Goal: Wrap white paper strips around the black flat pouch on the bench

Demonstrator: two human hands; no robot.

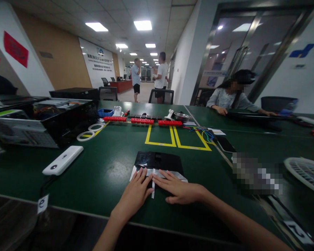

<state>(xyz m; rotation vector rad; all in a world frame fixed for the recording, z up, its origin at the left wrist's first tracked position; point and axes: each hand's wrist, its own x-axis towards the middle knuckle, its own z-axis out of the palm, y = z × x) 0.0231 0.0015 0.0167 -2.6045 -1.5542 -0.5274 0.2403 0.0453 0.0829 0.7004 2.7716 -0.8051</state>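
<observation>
Lower centre: black panel (158, 160) | likely light, stiff, slick; hold by side edges | left hand (136, 191), right hand (181, 190) flat on pale sheet (180, 175), grasping nothing

One head-worn view, from the person seated or standing at the table (115, 167); which, can't tell from here. Looks out from above the near edge, forward across the top, tipped down. Close in: left hand (136, 190) and right hand (181, 190), low, near mid-width, arms entering from below. Far end: the hall (146, 91), ceiling lights (142, 25) up top. Very wide; the glass door (225, 48) leans at right.
</observation>
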